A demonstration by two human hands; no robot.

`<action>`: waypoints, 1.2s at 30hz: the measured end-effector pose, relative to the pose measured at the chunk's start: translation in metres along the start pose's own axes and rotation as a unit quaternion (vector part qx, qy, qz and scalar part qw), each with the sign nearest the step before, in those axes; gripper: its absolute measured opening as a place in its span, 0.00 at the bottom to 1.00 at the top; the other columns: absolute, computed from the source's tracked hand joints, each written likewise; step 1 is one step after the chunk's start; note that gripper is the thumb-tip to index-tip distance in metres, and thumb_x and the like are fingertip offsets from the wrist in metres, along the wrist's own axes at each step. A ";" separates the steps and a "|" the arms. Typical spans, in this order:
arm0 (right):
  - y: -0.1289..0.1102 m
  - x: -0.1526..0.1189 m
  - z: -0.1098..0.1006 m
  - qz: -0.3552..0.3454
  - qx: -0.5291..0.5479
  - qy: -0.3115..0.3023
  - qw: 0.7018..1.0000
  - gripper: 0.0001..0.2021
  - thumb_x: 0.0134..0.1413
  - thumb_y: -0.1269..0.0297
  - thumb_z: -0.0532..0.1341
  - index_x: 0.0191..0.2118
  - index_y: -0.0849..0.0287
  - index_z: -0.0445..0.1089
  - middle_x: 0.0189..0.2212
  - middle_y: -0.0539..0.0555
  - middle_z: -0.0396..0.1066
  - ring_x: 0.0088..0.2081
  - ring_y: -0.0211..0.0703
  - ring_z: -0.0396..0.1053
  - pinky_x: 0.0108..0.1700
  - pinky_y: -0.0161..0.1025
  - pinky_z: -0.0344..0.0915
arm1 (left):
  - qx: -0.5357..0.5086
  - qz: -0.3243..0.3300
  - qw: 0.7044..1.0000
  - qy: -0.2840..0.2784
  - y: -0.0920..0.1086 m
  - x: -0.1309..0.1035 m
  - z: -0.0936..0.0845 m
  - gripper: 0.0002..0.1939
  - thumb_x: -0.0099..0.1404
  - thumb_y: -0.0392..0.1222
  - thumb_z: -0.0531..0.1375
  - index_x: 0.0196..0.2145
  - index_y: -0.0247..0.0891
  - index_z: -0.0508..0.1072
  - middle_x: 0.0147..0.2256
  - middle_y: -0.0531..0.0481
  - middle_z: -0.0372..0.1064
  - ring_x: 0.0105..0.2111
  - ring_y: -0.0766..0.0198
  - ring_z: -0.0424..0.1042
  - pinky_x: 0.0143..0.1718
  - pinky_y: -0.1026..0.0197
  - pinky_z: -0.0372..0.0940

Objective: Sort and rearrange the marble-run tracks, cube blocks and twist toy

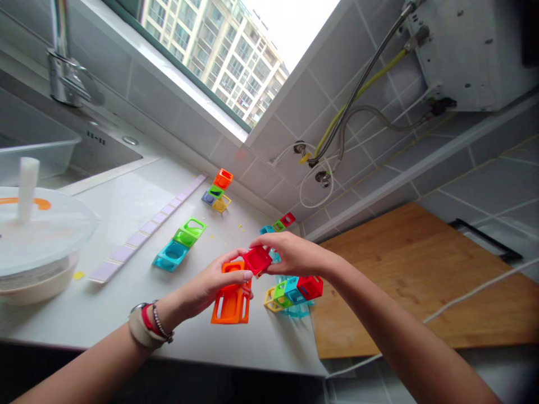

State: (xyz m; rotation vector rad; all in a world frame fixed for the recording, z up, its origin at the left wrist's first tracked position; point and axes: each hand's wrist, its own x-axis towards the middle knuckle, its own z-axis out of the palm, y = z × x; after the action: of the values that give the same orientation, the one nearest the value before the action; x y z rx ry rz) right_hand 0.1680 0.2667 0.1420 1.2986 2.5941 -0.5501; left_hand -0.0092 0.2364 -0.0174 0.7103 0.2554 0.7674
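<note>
My left hand (pixel 227 279) is closed around a piece of joined orange hollow blocks (pixel 229 306), held above the counter. In my right hand (pixel 278 251) a red hollow block (pixel 257 260) is pinched between thumb and fingers. The red block meets the upper right of the orange piece; whether the two are joined I cannot tell. Just right of the orange piece lies a row of yellow, green, blue and red blocks (pixel 292 290), over a clear blue piece (pixel 298 310). A green and blue pair (pixel 179 244) sits to the left.
Farther back stand a small stack with an orange top (pixel 223 178) and a red, green and blue row (pixel 278 226). A pale strip (pixel 147 227) crosses the white counter. A lidded container (pixel 42 235) and sink (pixel 105 151) are left, a wooden board (pixel 404 280) right.
</note>
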 end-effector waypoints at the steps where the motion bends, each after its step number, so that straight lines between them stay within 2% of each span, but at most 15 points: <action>1: 0.003 0.008 -0.006 0.003 0.005 -0.013 1.000 0.21 0.52 0.65 0.73 0.52 0.57 0.75 0.43 0.55 0.79 0.44 0.47 0.76 0.48 0.40 0.69 | -0.006 0.006 1.000 0.014 0.000 0.000 0.000 0.29 0.60 0.48 0.72 0.54 0.43 0.65 0.37 0.50 0.75 0.31 0.57 0.80 0.35 0.58 0.72; 4: 0.018 0.037 -0.022 0.046 0.009 0.002 0.999 0.17 0.52 0.67 0.70 0.49 0.57 0.75 0.40 0.53 0.79 0.39 0.43 0.76 0.42 0.37 0.69 | -0.014 0.004 0.996 0.085 0.000 0.005 -0.002 0.37 0.59 0.51 0.73 0.59 0.44 0.61 0.41 0.47 0.75 0.32 0.56 0.80 0.36 0.54 0.73; 8: 0.045 0.091 -0.036 0.139 -0.019 0.128 0.982 0.18 0.51 0.70 0.67 0.50 0.58 0.74 0.40 0.53 0.78 0.36 0.41 0.75 0.37 0.35 0.69 | -0.006 -0.017 0.985 0.174 -0.004 0.013 -0.011 0.36 0.58 0.56 0.72 0.56 0.42 0.62 0.42 0.46 0.74 0.33 0.54 0.79 0.38 0.52 0.72; 12: 0.071 0.157 -0.051 0.230 0.046 0.177 0.956 0.24 0.48 0.71 0.68 0.54 0.59 0.70 0.46 0.57 0.76 0.35 0.41 0.75 0.29 0.33 0.71 | 0.000 -0.012 0.983 0.186 -0.006 0.015 -0.015 0.33 0.60 0.58 0.70 0.54 0.43 0.63 0.43 0.47 0.73 0.34 0.55 0.79 0.36 0.55 0.71; 15: 0.081 0.202 -0.063 0.252 0.077 0.206 0.942 0.21 0.47 0.72 0.69 0.50 0.59 0.72 0.46 0.57 0.75 0.38 0.42 0.75 0.30 0.33 0.74 | 0.009 -0.011 0.980 0.197 -0.006 0.014 -0.014 0.31 0.60 0.58 0.69 0.54 0.43 0.63 0.44 0.46 0.73 0.34 0.57 0.78 0.34 0.58 0.69; 18: 0.083 0.231 -0.071 0.249 0.088 0.224 0.938 0.22 0.46 0.74 0.70 0.49 0.60 0.71 0.46 0.57 0.74 0.40 0.44 0.75 0.32 0.35 0.76 | 0.009 -0.017 0.981 0.191 -0.008 0.014 -0.014 0.30 0.60 0.57 0.69 0.53 0.43 0.63 0.41 0.48 0.73 0.34 0.57 0.77 0.33 0.59 0.68; 20: 0.084 0.240 -0.072 0.241 0.104 0.213 0.941 0.28 0.46 0.72 0.72 0.55 0.60 0.69 0.49 0.59 0.73 0.42 0.45 0.76 0.35 0.38 0.77 | 0.005 -0.021 0.983 0.184 -0.010 0.015 -0.014 0.31 0.60 0.57 0.69 0.53 0.43 0.63 0.40 0.48 0.72 0.34 0.57 0.77 0.33 0.59 0.68; 23: 0.084 0.236 -0.070 0.210 0.092 0.191 0.954 0.41 0.46 0.66 0.75 0.65 0.60 0.60 0.57 0.63 0.69 0.50 0.49 0.75 0.46 0.43 0.77 | -0.008 -0.022 0.981 0.194 -0.012 0.015 -0.015 0.31 0.60 0.57 0.68 0.54 0.44 0.62 0.40 0.49 0.72 0.34 0.57 0.77 0.34 0.58 0.69; 25: 0.082 0.223 -0.066 0.189 0.027 0.192 0.963 0.46 0.47 0.61 0.75 0.69 0.60 0.55 0.61 0.66 0.66 0.57 0.53 0.71 0.56 0.46 0.72 | -0.025 -0.021 0.978 0.205 -0.012 0.015 -0.016 0.30 0.62 0.55 0.67 0.55 0.45 0.61 0.42 0.47 0.72 0.35 0.57 0.77 0.35 0.56 0.70; 28: 0.070 0.191 -0.058 0.169 -0.087 0.207 0.960 0.41 0.55 0.55 0.71 0.69 0.60 0.55 0.64 0.68 0.63 0.61 0.56 0.67 0.61 0.48 0.65 | -0.064 0.004 0.974 0.218 -0.011 0.014 -0.016 0.27 0.64 0.50 0.64 0.57 0.45 0.60 0.51 0.44 0.70 0.39 0.57 0.77 0.38 0.55 0.72; 30: 0.053 0.165 -0.049 0.159 -0.135 0.184 0.961 0.30 0.60 0.53 0.67 0.64 0.59 0.64 0.59 0.65 0.69 0.57 0.56 0.70 0.57 0.47 0.66 | -0.078 0.031 0.970 0.227 -0.010 0.015 -0.016 0.29 0.63 0.46 0.65 0.58 0.45 0.59 0.56 0.41 0.68 0.42 0.57 0.77 0.41 0.54 0.72; 32: 0.033 0.140 -0.038 0.165 -0.128 0.091 0.974 0.22 0.63 0.46 0.62 0.51 0.58 0.73 0.46 0.61 0.77 0.47 0.54 0.74 0.48 0.44 0.68 | -0.066 0.050 0.970 0.229 -0.009 0.016 -0.015 0.34 0.61 0.44 0.68 0.60 0.45 0.57 0.57 0.39 0.68 0.46 0.55 0.77 0.43 0.53 0.73; 34: 0.015 0.118 -0.028 0.162 -0.052 -0.050 0.984 0.25 0.64 0.39 0.58 0.43 0.59 0.76 0.37 0.58 0.78 0.38 0.49 0.74 0.39 0.39 0.67 | -0.039 0.078 0.973 0.213 -0.009 0.017 -0.014 0.40 0.59 0.44 0.71 0.62 0.45 0.54 0.58 0.38 0.67 0.49 0.52 0.77 0.46 0.53 0.73; 36: 0.003 0.103 -0.019 0.130 0.026 -0.186 0.974 0.28 0.61 0.36 0.59 0.41 0.59 0.76 0.34 0.54 0.77 0.34 0.43 0.72 0.34 0.36 0.64 | -0.010 0.117 0.974 0.193 -0.011 0.018 -0.013 0.45 0.57 0.43 0.73 0.63 0.46 0.52 0.61 0.37 0.65 0.51 0.51 0.77 0.50 0.51 0.73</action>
State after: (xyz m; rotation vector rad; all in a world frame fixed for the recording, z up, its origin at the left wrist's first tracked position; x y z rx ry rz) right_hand 0.1091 0.3514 0.1253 1.3706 2.0839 -0.7354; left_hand 0.0037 0.2499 -0.0338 0.5728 0.5217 1.1338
